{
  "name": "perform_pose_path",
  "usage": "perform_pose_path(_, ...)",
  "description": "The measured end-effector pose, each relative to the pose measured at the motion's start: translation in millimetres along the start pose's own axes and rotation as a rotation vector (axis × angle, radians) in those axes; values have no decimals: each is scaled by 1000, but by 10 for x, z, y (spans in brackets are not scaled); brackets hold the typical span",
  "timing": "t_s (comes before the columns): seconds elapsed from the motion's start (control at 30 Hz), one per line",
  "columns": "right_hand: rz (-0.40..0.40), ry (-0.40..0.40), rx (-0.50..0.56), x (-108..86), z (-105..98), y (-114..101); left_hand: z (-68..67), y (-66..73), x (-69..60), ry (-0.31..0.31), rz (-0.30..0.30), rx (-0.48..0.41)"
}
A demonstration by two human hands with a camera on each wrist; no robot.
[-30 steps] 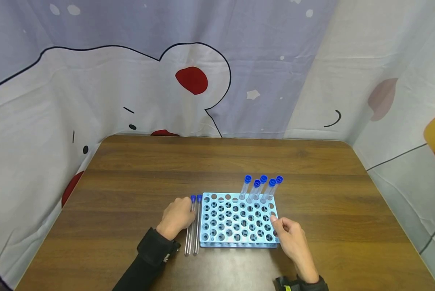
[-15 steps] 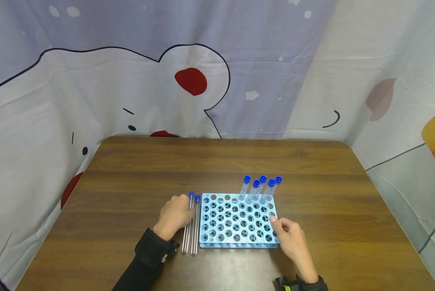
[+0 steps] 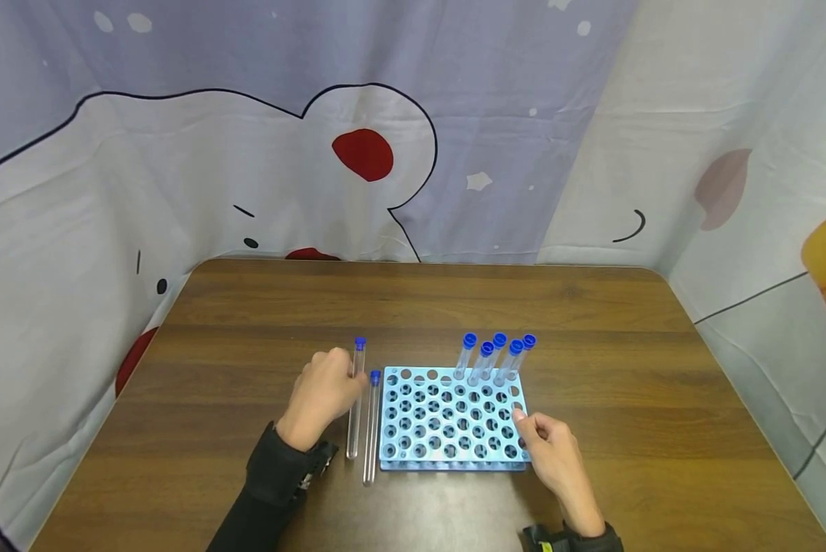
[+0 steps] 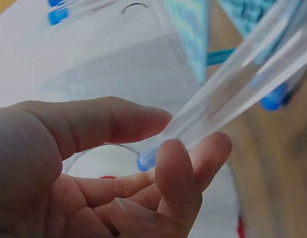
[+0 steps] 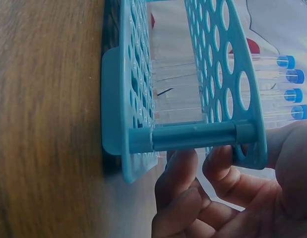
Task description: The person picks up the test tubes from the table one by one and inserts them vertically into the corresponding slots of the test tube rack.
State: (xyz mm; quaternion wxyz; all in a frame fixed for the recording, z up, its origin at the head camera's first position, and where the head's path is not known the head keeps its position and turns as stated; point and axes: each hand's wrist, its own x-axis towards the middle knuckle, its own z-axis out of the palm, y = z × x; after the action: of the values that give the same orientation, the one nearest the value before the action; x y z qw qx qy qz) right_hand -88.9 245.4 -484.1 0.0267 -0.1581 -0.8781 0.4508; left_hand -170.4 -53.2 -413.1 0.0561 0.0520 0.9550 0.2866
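My left hand pinches a clear test tube with a blue cap. In the left wrist view that tube runs between the thumb and fingertips, tilted. A second blue-capped test tube lies on the table between the held one and the rack. The light blue test tube rack has rows of round holes, and several capped tubes stand in its far right part. My right hand grips the rack's right edge; in the right wrist view its fingers bend under the top plate beside the corner post.
The rack stands on a brown wooden table. A patterned curtain hangs behind the table's far edge and along both sides.
My left hand has lifted the outer test tube off the table and moved it slightly left and away from its neighbour. The right hand and the rack have stayed put.
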Motion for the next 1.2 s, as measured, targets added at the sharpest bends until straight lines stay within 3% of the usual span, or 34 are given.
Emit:
perform_pose_path(0.2, 0, 2, -4, 2, -4, 2, -114, 119, -29, 78, 68, -10)
perform_pose_path(0.5, 7, 0, -6, 0, -3, 0, -205, 262, -47, 144, 118, -53)
perform_pose_path(0.87, 19, -7, -6, -6, -14, -14, -280, 397, -43, 176, 162, -144)
perform_pose_path(1.2, 12, -7, 0, -16, -20, -17, -316, 491, -69, 191, 215, -158)
